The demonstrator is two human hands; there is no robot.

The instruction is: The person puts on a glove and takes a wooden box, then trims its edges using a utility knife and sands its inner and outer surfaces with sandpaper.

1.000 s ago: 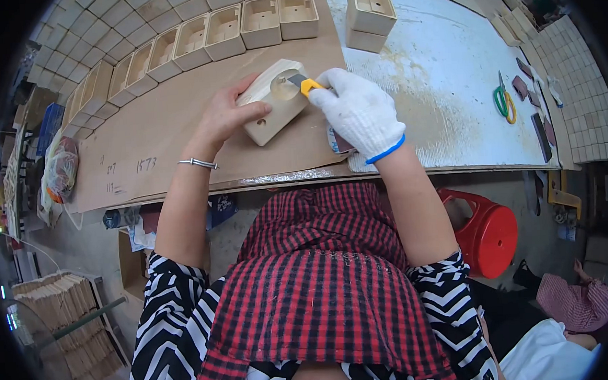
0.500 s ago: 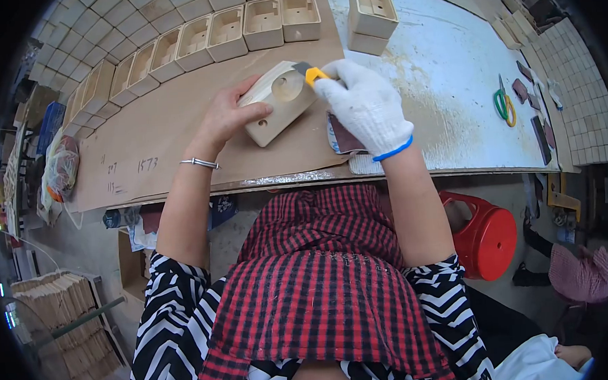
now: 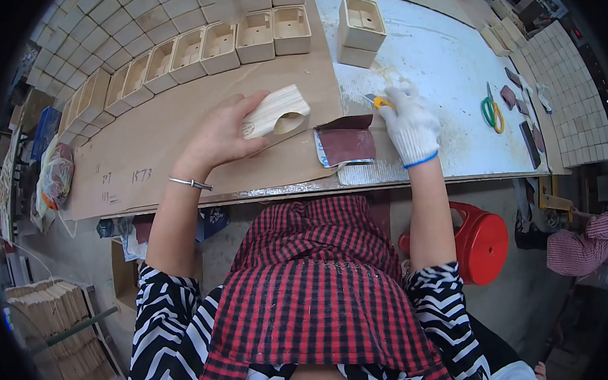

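Note:
My bare left hand (image 3: pixel 220 134) grips a pale wooden box (image 3: pixel 281 113), thumb on the near side and fingers over the far side. A round hole shows in its side; the box is tilted above the brown cardboard. My right hand (image 3: pixel 412 124), in a white knitted glove with a blue cuff, has its fingers around a utility knife (image 3: pixel 383 102) with a yellow handle. The blade points left, low over the white tabletop. Between the hands, near the table edge, lies a folded sheet of dark red sandpaper (image 3: pixel 348 146).
A row of open wooden boxes (image 3: pixel 187 57) curves along the back left, before stacked blocks. Two stacked boxes (image 3: pixel 362 32) stand at the back. Green-and-orange scissors (image 3: pixel 492 111) and sandpaper pieces lie at right. A red stool (image 3: pixel 487 242) is below; another person (image 3: pixel 582 247) is at far right.
My right hand has moved right and down with the knife, away from the box, uncovering the sandpaper. My left hand has turned the box so its hole faces more toward me.

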